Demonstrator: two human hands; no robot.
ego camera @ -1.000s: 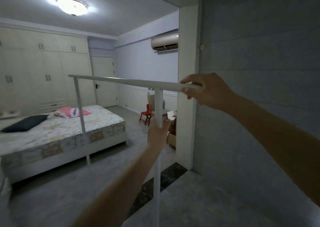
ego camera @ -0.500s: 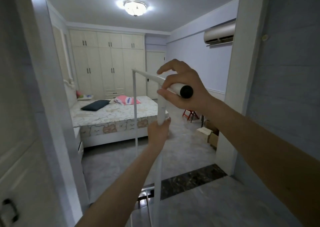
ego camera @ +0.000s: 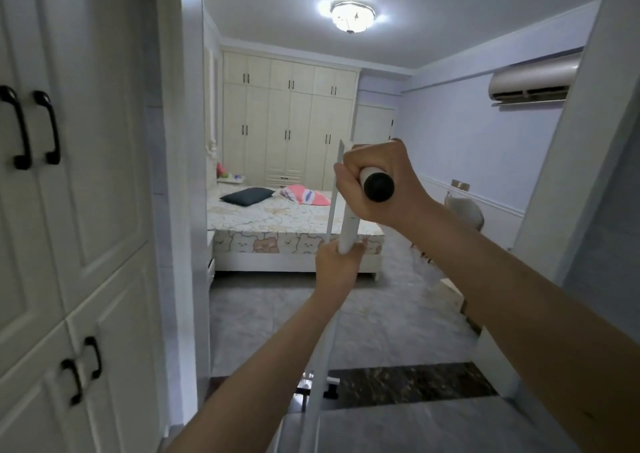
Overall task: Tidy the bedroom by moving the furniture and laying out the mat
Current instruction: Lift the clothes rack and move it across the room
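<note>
I carry a white metal clothes rack (ego camera: 349, 224) through a doorway toward the bedroom. My right hand (ego camera: 379, 184) grips its top rail near the black end cap (ego camera: 380, 187), which points at me. Lower down, my left hand (ego camera: 337, 267) holds the near upright post. The far upright (ego camera: 334, 193) shows as a thin white bar just left of my right hand. The rack's foot with black fittings (ego camera: 327, 387) hangs over the dark threshold strip (ego camera: 408, 383). No mat is in view.
White cupboard doors with black handles (ego camera: 52, 210) stand close on the left. A white door frame (ego camera: 568, 193) is on the right. Inside are a bed (ego camera: 277, 224), a wardrobe (ego camera: 287, 120), a chair (ego camera: 465, 206) and cardboard boxes (ego camera: 457, 296) by the right wall.
The view swung right and the rack turned end-on, so the rail's black cap now faces me. Cupboard doors came into view on the left. Both hands kept their hold.
</note>
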